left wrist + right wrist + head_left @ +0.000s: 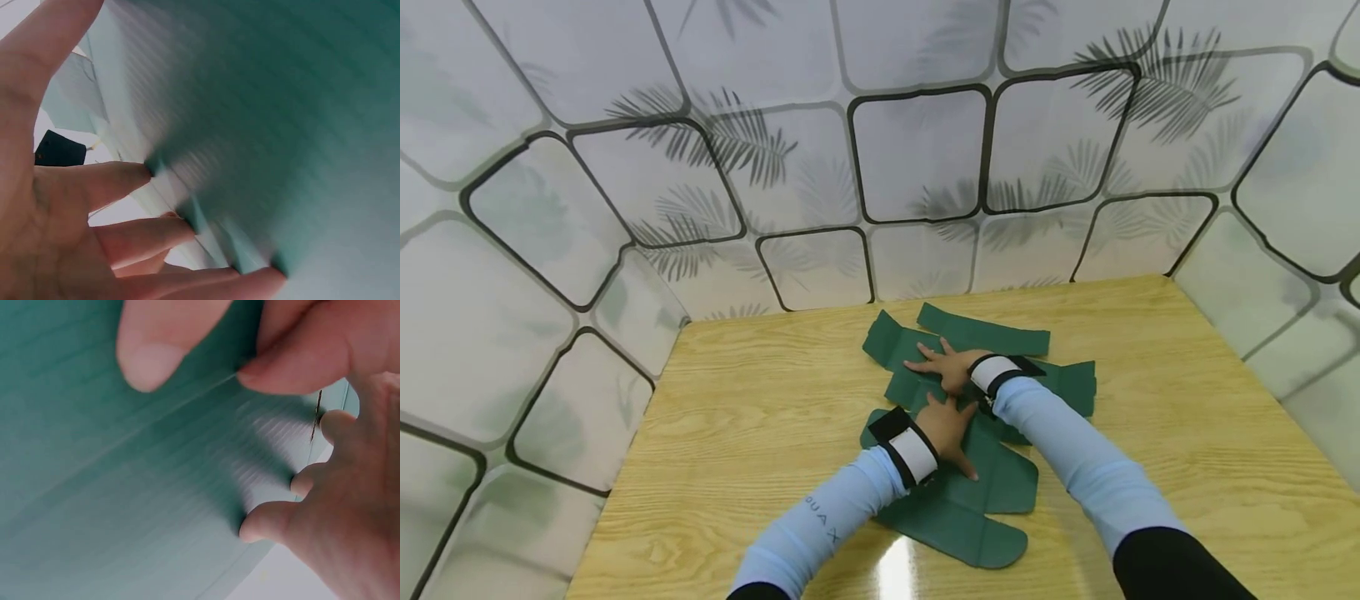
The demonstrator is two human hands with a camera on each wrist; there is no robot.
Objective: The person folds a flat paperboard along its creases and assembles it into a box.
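A flattened dark green cardboard box [992,479], with several flaps and crease lines, lies on the wooden table under both hands. My left hand [943,427] rests on its middle with fingers spread and the thumb out to the side. In the left wrist view, the fingertips [134,175] touch the green cardboard [262,125], which shows fine ribbing. Just beyond, my right hand [953,368] presses on the upper part, fingers spread toward the left. The right wrist view has its fingertips [269,522] against the cardboard [125,506], beside a long crease.
The light wood-grain table [760,417] carries the cardboard right of its middle. Patterned fabric walls [917,158] with leaf prints stand behind the table and on both sides. Light blue sleeves and wrist straps [913,450] cover the forearms.
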